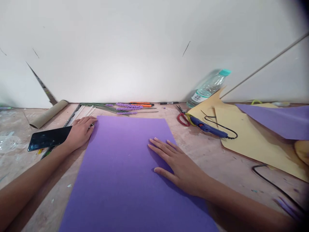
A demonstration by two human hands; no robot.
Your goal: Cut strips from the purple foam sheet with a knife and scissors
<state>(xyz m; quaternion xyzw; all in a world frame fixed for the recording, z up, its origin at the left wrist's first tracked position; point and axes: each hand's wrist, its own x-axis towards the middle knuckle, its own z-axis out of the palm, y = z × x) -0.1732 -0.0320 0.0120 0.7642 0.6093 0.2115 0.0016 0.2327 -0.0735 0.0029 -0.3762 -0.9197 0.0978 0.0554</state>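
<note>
Two hands, the left hand [80, 130] and the right hand [178, 164], are at one large purple sheet [125, 161]. Left of that sheet: one phone [49, 139], one cardboard tube [49, 114]. Beyond it: one black pen [169, 103], at least three purple flower sprigs [129, 108]. Right of it: one bottle [209, 88], one pair of scissors [183, 120], one glue gun [207, 127], one other purple piece [277, 120].

One head view, forward-down over both hands [79, 131] [180, 164]
</note>
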